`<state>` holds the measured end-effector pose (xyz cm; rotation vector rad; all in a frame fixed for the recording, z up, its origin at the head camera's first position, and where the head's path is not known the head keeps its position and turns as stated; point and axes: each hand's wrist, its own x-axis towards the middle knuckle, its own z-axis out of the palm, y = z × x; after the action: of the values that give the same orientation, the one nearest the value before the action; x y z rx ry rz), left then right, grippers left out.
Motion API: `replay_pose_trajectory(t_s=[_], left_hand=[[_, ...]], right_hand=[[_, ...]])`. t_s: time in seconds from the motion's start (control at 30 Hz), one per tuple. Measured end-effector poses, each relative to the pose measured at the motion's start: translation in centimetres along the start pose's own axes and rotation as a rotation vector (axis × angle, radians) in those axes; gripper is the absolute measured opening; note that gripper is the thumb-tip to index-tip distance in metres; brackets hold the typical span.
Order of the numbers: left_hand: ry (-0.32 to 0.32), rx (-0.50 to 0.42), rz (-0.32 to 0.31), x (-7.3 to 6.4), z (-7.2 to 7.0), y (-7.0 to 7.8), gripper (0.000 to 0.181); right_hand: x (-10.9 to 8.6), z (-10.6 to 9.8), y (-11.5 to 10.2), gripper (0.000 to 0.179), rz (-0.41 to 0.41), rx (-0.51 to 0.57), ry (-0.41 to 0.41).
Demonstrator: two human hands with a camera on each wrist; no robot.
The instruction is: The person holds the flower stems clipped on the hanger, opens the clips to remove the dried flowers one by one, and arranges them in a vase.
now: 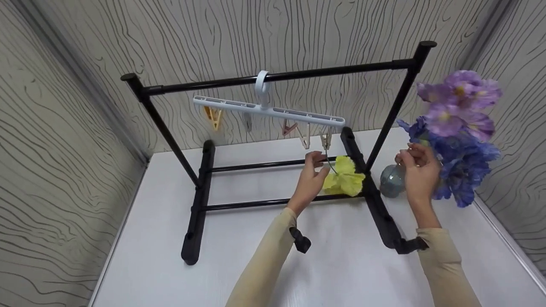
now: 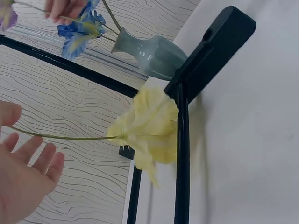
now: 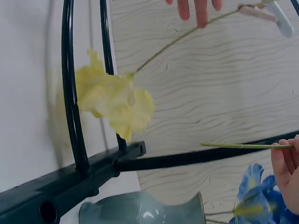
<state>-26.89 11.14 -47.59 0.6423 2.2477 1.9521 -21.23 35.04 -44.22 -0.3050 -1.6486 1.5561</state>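
Note:
A yellow artificial flower (image 1: pixel 347 181) hangs head down, its stem held in a pale clothespin (image 1: pixel 326 140) at the right end of the light-blue hanger (image 1: pixel 294 114). Beside that stem my left hand (image 1: pixel 309 183) has its fingers loosely spread; in the left wrist view the stem (image 2: pixel 70 137) passes between thumb and fingers without being gripped. My right hand (image 1: pixel 422 175) pinches a green stem (image 3: pixel 233 146), which appears to belong to the purple flower (image 1: pixel 463 102). Blue flowers (image 1: pixel 463 170) stand in the grey-green vase (image 2: pixel 161 56), behind and right of that hand.
A black rack (image 1: pixel 324 71) carries the hanger on its top bar; its right foot (image 1: pixel 381 217) lies between the hands, near the vase. Other clothespins, including a yellow one (image 1: pixel 216 119), hang along the hanger. Patterned panels (image 1: pixel 76 238) border the white table (image 1: pixel 158 238).

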Motion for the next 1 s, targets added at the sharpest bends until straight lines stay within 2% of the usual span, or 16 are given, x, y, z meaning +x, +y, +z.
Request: replay_pose_trajectory(t_s=[0.17, 0.27, 0.33, 0.43, 0.57, 0.7, 0.83, 1.0], left_hand=[[0.025, 0.018, 0.007, 0.1, 0.1, 0.1, 0.053], [0.044, 0.030, 0.020, 0.2, 0.2, 0.0, 0.043], [0.064, 0.043, 0.042, 0.2, 0.2, -0.1, 0.033], [0.105, 0.064, 0.090, 0.1, 0.2, -0.3, 0.021], [0.142, 0.089, 0.156, -0.2, 0.1, -0.6, 0.015], [0.142, 0.146, 0.194, -0.4, 0.0, -1.1, 0.015], [0.138, 0.214, 0.215, -0.5, -0.2, -1.3, 0.016], [0.123, 0.251, 0.254, -0.5, -0.2, -1.1, 0.017]], right_hand=[[1.1, -1.2, 0.3, 0.010, 0.068, 0.136, 0.033], [1.5, -1.6, 0.4, 0.009, 0.091, 0.245, 0.058], [1.7, -1.8, 0.5, 0.009, 0.096, 0.274, 0.084], [2.1, -2.2, 0.6, 0.010, 0.105, 0.272, 0.120], [2.6, -2.9, 0.9, 0.014, 0.097, 0.235, 0.161], [3.0, -3.5, 1.3, 0.016, 0.079, 0.251, 0.200], [3.3, -4.1, 1.7, 0.014, 0.098, 0.278, 0.220], [3.2, -4.5, 2.4, 0.014, 0.124, 0.244, 0.227]])
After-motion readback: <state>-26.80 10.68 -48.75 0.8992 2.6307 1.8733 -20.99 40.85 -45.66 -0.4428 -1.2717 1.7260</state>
